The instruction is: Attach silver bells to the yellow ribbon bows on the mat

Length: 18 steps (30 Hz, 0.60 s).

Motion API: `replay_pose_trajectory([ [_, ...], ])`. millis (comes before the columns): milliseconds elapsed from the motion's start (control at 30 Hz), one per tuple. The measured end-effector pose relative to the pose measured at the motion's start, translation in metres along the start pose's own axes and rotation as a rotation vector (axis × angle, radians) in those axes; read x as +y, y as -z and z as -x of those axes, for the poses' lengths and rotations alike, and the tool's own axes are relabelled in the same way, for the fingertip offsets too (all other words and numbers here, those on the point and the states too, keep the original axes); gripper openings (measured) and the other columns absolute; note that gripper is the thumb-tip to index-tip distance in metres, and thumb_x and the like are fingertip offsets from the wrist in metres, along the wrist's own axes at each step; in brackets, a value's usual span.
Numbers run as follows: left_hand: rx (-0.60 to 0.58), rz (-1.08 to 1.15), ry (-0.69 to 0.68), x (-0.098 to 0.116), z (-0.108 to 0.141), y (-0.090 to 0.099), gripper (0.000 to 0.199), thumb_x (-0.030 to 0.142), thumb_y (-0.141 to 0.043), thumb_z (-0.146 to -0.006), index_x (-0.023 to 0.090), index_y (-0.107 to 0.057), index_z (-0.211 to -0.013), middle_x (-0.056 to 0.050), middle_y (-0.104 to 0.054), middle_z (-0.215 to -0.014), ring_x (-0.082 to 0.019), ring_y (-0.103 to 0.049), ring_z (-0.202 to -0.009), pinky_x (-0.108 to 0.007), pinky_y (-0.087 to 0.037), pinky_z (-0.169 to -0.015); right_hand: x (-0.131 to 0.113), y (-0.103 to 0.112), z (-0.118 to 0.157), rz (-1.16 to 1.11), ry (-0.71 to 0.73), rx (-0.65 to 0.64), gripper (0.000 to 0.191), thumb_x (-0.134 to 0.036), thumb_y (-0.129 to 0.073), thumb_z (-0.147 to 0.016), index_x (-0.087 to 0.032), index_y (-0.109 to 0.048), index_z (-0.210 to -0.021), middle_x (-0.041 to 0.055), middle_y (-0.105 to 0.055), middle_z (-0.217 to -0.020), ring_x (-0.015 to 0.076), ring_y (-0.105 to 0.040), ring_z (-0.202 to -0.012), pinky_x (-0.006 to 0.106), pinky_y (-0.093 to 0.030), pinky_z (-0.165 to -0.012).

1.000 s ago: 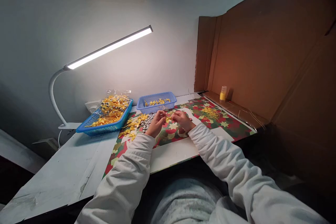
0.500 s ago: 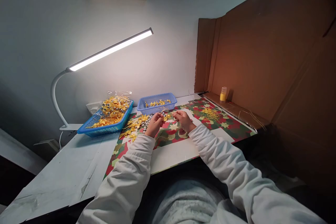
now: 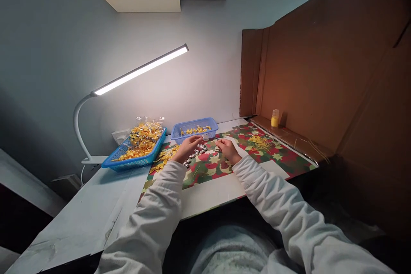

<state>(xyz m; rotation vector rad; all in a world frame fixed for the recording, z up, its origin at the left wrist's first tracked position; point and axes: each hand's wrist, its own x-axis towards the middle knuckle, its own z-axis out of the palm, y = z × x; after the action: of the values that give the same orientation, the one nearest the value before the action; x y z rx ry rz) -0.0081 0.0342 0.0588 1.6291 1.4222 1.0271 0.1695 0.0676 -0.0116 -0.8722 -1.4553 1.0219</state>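
Observation:
My left hand (image 3: 189,149) reaches over the patterned sheet with its fingers stretched to the right, over small silver bells or beads (image 3: 201,150). Facing it, my right hand (image 3: 227,150) is closed in a pinch; a tiny dark or silvery thing shows at its fingertips, too small to name. Yellow ribbon-like pieces (image 3: 162,159) lie in a loose pile left of my left hand, which partly covers them. Just behind my hands stands a blue-violet basket (image 3: 180,138) with several yellow pieces inside.
A larger blue basket (image 3: 128,165), heaped with yellow pieces, stands at left by the lamp (image 3: 141,69). Yellow strings (image 3: 259,142) lie on the camouflage-patterned sheet (image 3: 289,157) at right. A small yellow bottle (image 3: 275,119) stands near the cardboard wall (image 3: 321,77).
My left hand has opened from a pinch, its fingers now reaching across above the silver bells or beads. My right hand stays pinched in nearly the same place. The view has tilted up slightly.

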Motion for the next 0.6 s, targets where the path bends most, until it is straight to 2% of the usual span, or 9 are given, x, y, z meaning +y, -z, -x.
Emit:
replay_pose_trajectory([
  [167,0.021,-0.265,-0.037,-0.031,0.017,0.026,0.035,0.047,-0.064,-0.063,0.012,-0.065,-0.069,-0.004,-0.064,-0.061,-0.014,-0.054,-0.055,-0.025,-0.039,-0.052,-0.002,-0.002,0.004,0.045,0.047,-0.031,0.026,-0.039,-0.057,-0.068,-0.019,-0.047,-0.055,-0.0038,-0.045,-0.053,0.0100,-0.040,-0.052,0.025,-0.034,-0.052],
  [233,0.110,-0.356,-0.077,-0.041,0.020,0.031,0.032,0.045,-0.063,-0.063,0.013,-0.065,-0.066,-0.003,-0.062,-0.060,-0.014,-0.053,-0.055,-0.025,-0.037,-0.052,-0.003,-0.002,0.008,0.149,0.081,-0.130,0.021,-0.035,-0.061,-0.067,-0.017,-0.053,-0.058,-0.0025,-0.051,-0.056,0.0105,-0.044,-0.054,0.024,-0.035,-0.053],
  [300,0.190,-0.443,-0.117,-0.045,0.024,0.031,0.028,0.042,-0.061,-0.064,0.014,-0.065,-0.065,-0.003,-0.061,-0.057,-0.014,-0.052,-0.056,-0.025,-0.037,-0.053,-0.006,-0.001,0.013,0.266,0.120,-0.300,0.016,-0.031,-0.065,-0.066,-0.016,-0.061,-0.064,-0.0007,-0.058,-0.060,0.0109,-0.048,-0.056,0.024,-0.036,-0.054],
  [400,0.239,-0.494,-0.186,-0.044,0.030,0.025,0.025,0.040,-0.060,-0.066,0.016,-0.067,-0.066,-0.002,-0.062,-0.058,-0.014,-0.052,-0.057,-0.024,-0.037,-0.055,-0.012,-0.003,0.021,0.422,0.238,-0.497,0.014,-0.030,-0.068,-0.068,-0.016,-0.067,-0.069,0.0009,-0.063,-0.066,0.0116,-0.052,-0.062,0.024,-0.037,-0.059],
  [533,0.336,-0.449,-0.238,-0.041,0.035,0.021,0.021,0.038,-0.063,-0.065,0.018,-0.065,-0.060,-0.002,-0.061,-0.055,-0.014,-0.050,-0.055,-0.024,-0.034,-0.054,-0.016,-0.013,0.030,0.541,0.409,-0.588,0.021,-0.037,-0.073,-0.067,-0.018,-0.069,-0.077,0.0027,-0.063,-0.076,0.0155,-0.054,-0.075,0.027,-0.038,-0.069],
  [600,0.352,-0.410,-0.234,-0.042,0.035,0.021,0.018,0.035,-0.066,-0.062,0.018,-0.064,-0.054,-0.001,-0.058,-0.052,-0.014,-0.048,-0.053,-0.023,-0.032,-0.052,-0.014,-0.022,0.032,0.594,0.479,-0.619,0.020,-0.035,-0.075,-0.065,-0.020,-0.069,-0.076,0.0034,-0.063,-0.079,0.0190,-0.053,-0.084,0.031,-0.037,-0.075],
])
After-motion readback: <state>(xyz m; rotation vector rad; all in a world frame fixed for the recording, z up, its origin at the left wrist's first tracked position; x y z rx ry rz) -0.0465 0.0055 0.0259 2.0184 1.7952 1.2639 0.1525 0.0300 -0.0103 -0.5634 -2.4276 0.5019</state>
